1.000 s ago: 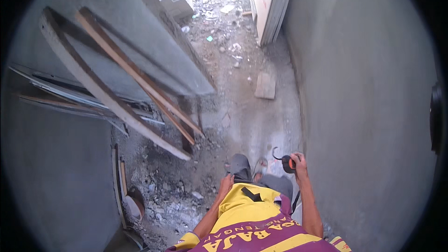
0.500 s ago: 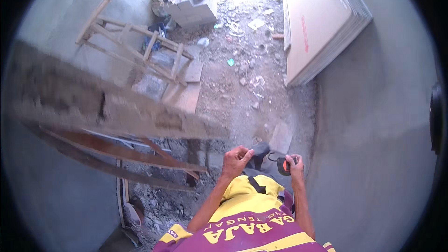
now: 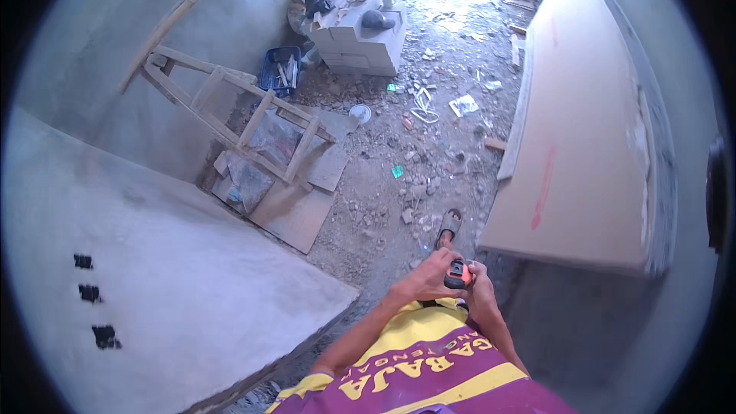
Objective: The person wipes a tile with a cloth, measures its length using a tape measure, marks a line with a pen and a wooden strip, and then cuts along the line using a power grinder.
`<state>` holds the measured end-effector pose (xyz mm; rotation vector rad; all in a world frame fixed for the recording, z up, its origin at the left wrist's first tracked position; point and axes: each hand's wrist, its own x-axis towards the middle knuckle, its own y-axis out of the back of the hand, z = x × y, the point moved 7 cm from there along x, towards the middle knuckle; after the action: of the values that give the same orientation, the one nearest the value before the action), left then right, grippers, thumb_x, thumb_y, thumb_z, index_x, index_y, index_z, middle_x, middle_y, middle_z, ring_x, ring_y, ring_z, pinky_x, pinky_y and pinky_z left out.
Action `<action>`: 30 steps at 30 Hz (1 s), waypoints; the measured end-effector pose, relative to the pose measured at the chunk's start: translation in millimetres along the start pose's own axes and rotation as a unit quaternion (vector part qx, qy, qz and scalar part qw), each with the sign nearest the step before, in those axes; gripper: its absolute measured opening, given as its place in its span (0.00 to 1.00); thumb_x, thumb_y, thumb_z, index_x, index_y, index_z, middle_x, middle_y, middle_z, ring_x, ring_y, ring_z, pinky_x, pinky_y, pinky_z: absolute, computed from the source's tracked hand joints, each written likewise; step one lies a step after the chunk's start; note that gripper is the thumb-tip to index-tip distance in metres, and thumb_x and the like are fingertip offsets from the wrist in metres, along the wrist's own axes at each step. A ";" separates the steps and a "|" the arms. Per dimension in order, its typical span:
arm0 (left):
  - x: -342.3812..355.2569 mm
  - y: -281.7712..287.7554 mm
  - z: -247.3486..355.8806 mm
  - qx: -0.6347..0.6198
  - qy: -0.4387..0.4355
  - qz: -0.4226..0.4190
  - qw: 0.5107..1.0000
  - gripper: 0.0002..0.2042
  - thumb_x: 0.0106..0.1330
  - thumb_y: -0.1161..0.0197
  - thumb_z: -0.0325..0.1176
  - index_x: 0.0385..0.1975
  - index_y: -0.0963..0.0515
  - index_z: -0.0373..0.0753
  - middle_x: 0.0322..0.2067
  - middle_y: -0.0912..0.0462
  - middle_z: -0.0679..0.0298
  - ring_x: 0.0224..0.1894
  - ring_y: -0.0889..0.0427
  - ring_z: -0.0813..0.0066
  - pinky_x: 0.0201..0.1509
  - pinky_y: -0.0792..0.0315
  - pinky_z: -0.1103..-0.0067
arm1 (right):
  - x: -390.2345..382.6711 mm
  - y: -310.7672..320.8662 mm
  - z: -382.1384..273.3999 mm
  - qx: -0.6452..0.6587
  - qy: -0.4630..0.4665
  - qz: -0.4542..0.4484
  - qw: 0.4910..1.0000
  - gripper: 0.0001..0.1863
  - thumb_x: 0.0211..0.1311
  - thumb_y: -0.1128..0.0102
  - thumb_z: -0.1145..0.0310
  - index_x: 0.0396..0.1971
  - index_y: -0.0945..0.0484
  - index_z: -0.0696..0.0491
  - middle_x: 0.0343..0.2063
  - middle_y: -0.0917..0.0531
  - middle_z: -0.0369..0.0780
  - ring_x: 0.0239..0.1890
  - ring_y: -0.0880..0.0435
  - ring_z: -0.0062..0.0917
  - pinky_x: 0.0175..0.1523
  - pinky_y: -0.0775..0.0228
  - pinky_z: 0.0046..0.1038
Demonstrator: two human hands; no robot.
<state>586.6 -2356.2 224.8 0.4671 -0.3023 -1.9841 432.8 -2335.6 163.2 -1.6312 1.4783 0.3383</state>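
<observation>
The left hand (image 3: pixel 431 277) had its fingers curled against the left side of an orange-and-black tape measure (image 3: pixel 458 276), and the right hand (image 3: pixel 481 293) closed on its right side, so the case sat pinched between the two, raised in front of the waist of a yellow-and-maroon shirt (image 3: pixel 429 360). A black piece on the case showed at the end away from the body; the visible part ran roughly fore and aft, toward the sandal (image 3: pixel 451 221) beyond, but fingers covered too much to tell the full long axis. Right of the hands, large boards (image 3: pixel 571 146) leaned along the wall. Further out on the rubble-strewn floor (image 3: pixel 368 211) stood a stack of pale blocks (image 3: pixel 354 52), a dark cap (image 3: pixel 376 20) near its right edge. A blue crate (image 3: pixel 267 80) was left of the stack, and a wooden frame (image 3: pixel 253 119) nearer the left wall.
</observation>
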 end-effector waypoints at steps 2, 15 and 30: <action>74.1 47.0 -14.3 0.046 -0.049 0.045 0.997 0.42 0.53 0.15 0.51 0.64 0.26 0.35 0.56 0.23 0.48 0.66 0.23 0.49 0.71 0.27 0.63 | 76.8 -8.4 -68.3 -0.017 0.000 -0.008 1.000 0.23 0.82 0.55 0.55 0.66 0.34 0.53 0.53 0.21 0.43 0.54 0.16 0.34 0.51 0.14 0.47; 353.6 324.0 -55.7 -0.240 0.190 0.051 0.951 0.35 0.60 0.24 0.48 0.66 0.25 0.37 0.56 0.17 0.58 0.60 0.19 0.66 0.68 0.27 0.70 | 369.0 -186.8 -404.0 -0.378 -0.053 -0.296 0.876 0.23 0.76 0.31 0.55 0.55 0.24 0.58 0.47 0.13 0.41 0.53 0.14 0.24 0.54 0.21 0.28; 732.7 630.8 -151.6 -0.133 0.205 0.009 0.970 0.24 0.72 0.32 0.52 0.61 0.22 0.46 0.40 0.12 0.58 0.43 0.12 0.70 0.52 0.21 0.70 | 731.7 -348.7 -670.6 -0.303 -0.009 -0.198 0.932 0.18 0.69 0.25 0.74 0.44 0.31 0.55 0.39 0.16 0.36 0.44 0.15 0.18 0.50 0.22 0.23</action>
<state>870.6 -3292.6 206.3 0.6796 0.2167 -1.8236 700.6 -3352.9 177.5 -2.3564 1.0357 0.6172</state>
